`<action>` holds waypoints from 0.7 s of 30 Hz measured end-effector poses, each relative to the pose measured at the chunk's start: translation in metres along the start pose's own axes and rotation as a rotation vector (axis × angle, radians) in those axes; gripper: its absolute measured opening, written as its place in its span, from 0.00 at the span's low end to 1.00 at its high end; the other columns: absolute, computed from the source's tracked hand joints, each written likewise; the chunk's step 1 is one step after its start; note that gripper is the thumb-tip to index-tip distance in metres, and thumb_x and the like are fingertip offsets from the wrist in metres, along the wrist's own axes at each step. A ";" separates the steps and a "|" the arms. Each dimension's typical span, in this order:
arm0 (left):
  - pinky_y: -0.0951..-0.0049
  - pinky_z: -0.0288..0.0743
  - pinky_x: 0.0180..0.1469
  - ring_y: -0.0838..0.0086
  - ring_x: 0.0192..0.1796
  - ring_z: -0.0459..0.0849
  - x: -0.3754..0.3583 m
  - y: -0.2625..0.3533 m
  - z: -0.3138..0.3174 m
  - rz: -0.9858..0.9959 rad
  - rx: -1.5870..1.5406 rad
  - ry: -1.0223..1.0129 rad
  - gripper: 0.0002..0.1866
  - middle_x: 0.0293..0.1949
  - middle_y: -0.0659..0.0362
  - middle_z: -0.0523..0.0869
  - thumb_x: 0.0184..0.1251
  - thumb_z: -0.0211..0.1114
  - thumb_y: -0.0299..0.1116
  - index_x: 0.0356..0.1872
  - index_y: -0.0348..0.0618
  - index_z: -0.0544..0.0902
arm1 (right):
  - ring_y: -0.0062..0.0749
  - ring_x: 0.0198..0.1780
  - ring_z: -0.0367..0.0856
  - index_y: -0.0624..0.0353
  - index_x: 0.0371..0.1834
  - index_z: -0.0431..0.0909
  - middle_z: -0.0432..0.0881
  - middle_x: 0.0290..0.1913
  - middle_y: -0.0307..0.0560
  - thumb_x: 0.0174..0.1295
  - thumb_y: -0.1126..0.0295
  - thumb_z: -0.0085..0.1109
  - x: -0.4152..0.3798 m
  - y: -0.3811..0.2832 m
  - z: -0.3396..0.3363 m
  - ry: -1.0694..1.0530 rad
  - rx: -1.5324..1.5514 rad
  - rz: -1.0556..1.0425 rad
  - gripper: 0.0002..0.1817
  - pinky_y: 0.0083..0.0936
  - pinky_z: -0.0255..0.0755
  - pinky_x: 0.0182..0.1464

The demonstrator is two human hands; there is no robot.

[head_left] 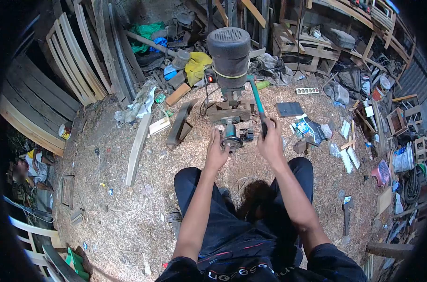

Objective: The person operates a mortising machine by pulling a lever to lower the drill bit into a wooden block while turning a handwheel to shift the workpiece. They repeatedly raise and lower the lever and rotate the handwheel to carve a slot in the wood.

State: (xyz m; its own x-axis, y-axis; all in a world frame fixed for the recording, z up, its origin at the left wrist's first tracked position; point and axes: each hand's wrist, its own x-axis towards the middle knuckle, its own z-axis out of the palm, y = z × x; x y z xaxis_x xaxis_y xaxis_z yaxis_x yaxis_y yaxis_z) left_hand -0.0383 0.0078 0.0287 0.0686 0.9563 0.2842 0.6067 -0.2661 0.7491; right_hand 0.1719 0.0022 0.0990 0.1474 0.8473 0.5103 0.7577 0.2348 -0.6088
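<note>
An upright machine with a dark motor housing (229,51) stands in front of me, a small red light lit on its left side. My right hand (271,139) is closed round the dark grip of its green lever (256,96). Low on the machine's front is a round handwheel (231,142). My left hand (216,152) touches the handwheel's left side, its fingers curled against the rim. A wooden block (228,113) lies across the machine behind the wheel.
Wood shavings cover the ground (129,211). Curved boards (77,56) lean at the left, where a seated person (35,167) is visible. A long plank (139,150) lies left of the machine. Scrap, bags and a pink basket (381,173) are at the right.
</note>
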 end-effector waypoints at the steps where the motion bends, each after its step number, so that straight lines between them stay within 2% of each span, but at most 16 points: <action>1: 0.62 0.55 0.76 0.47 0.76 0.59 0.004 0.005 -0.004 0.023 -0.001 0.020 0.39 0.73 0.34 0.60 0.62 0.62 0.27 0.73 0.26 0.56 | 0.64 0.49 0.80 0.65 0.55 0.75 0.72 0.54 0.67 0.56 0.81 0.57 0.017 -0.009 -0.011 -0.002 0.021 -0.045 0.21 0.48 0.75 0.51; 3: 0.61 0.56 0.76 0.47 0.75 0.62 0.016 0.024 -0.017 0.066 -0.003 0.114 0.37 0.72 0.34 0.63 0.63 0.61 0.26 0.72 0.26 0.59 | 0.62 0.45 0.82 0.67 0.47 0.78 0.79 0.46 0.66 0.57 0.81 0.57 0.055 -0.026 -0.034 -0.003 0.062 -0.133 0.13 0.47 0.76 0.47; 4: 0.60 0.57 0.75 0.47 0.74 0.63 0.024 0.037 -0.025 0.088 -0.004 0.161 0.36 0.71 0.35 0.64 0.63 0.61 0.26 0.72 0.26 0.60 | 0.61 0.43 0.83 0.67 0.43 0.79 0.81 0.40 0.64 0.58 0.79 0.58 0.073 -0.043 -0.046 0.032 0.092 -0.102 0.10 0.46 0.76 0.46; 5: 0.60 0.60 0.74 0.48 0.71 0.69 0.035 0.057 -0.034 0.090 -0.093 0.230 0.30 0.68 0.37 0.71 0.66 0.60 0.27 0.69 0.28 0.66 | 0.60 0.41 0.83 0.67 0.39 0.79 0.83 0.34 0.62 0.60 0.78 0.58 0.091 -0.059 -0.056 0.069 0.120 -0.071 0.06 0.46 0.77 0.44; 7: 0.59 0.62 0.72 0.49 0.69 0.72 0.058 0.090 -0.058 0.079 -0.145 0.281 0.28 0.66 0.38 0.73 0.67 0.59 0.29 0.67 0.30 0.69 | 0.61 0.38 0.84 0.67 0.43 0.77 0.84 0.33 0.63 0.63 0.75 0.58 0.128 -0.074 -0.066 0.156 0.237 -0.166 0.08 0.47 0.76 0.44; 10: 0.59 0.64 0.71 0.51 0.67 0.74 0.103 0.140 -0.089 0.132 -0.183 0.383 0.26 0.64 0.41 0.76 0.68 0.59 0.32 0.66 0.33 0.71 | 0.61 0.41 0.84 0.68 0.51 0.72 0.83 0.40 0.66 0.66 0.72 0.57 0.174 -0.085 -0.071 0.206 0.313 -0.223 0.14 0.46 0.76 0.45; 12: 0.60 0.61 0.73 0.50 0.71 0.70 0.139 0.157 -0.102 0.307 -0.146 0.425 0.29 0.68 0.40 0.71 0.69 0.59 0.34 0.68 0.32 0.68 | 0.62 0.44 0.83 0.68 0.56 0.69 0.81 0.45 0.68 0.67 0.71 0.56 0.204 -0.090 -0.067 0.242 0.421 -0.254 0.18 0.45 0.75 0.48; 15: 0.60 0.56 0.75 0.48 0.75 0.63 0.186 0.172 -0.107 0.435 -0.053 0.473 0.31 0.73 0.38 0.63 0.71 0.57 0.38 0.70 0.31 0.64 | 0.63 0.50 0.81 0.69 0.63 0.65 0.78 0.50 0.71 0.68 0.69 0.56 0.265 -0.070 -0.045 0.299 0.450 -0.403 0.24 0.43 0.74 0.52; 18: 0.62 0.49 0.77 0.52 0.78 0.57 0.219 0.171 -0.103 0.433 -0.085 0.462 0.32 0.76 0.43 0.58 0.73 0.55 0.42 0.73 0.36 0.62 | 0.37 0.47 0.83 0.64 0.71 0.60 0.83 0.49 0.57 0.70 0.66 0.58 0.314 -0.064 -0.032 0.333 0.268 -0.426 0.29 0.29 0.74 0.51; 20: 0.62 0.49 0.77 0.52 0.78 0.56 0.234 0.167 -0.100 0.447 -0.019 0.466 0.33 0.76 0.42 0.57 0.73 0.55 0.41 0.73 0.36 0.62 | 0.30 0.52 0.79 0.65 0.77 0.51 0.82 0.52 0.54 0.71 0.66 0.57 0.336 -0.061 -0.019 0.277 0.299 -0.419 0.37 0.25 0.72 0.56; 21: 0.62 0.50 0.77 0.51 0.78 0.56 0.241 0.164 -0.099 0.457 0.021 0.479 0.33 0.76 0.41 0.57 0.73 0.55 0.41 0.74 0.36 0.61 | 0.29 0.53 0.78 0.65 0.78 0.49 0.82 0.53 0.53 0.71 0.66 0.57 0.338 -0.060 -0.018 0.167 0.370 -0.333 0.38 0.25 0.72 0.56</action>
State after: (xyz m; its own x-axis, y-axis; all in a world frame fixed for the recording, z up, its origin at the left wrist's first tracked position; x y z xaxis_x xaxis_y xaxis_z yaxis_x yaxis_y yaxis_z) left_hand -0.0008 0.1823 0.2790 -0.0337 0.5867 0.8091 0.6159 -0.6254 0.4791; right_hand 0.1878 0.2663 0.3191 0.0587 0.6175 0.7844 0.5102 0.6568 -0.5552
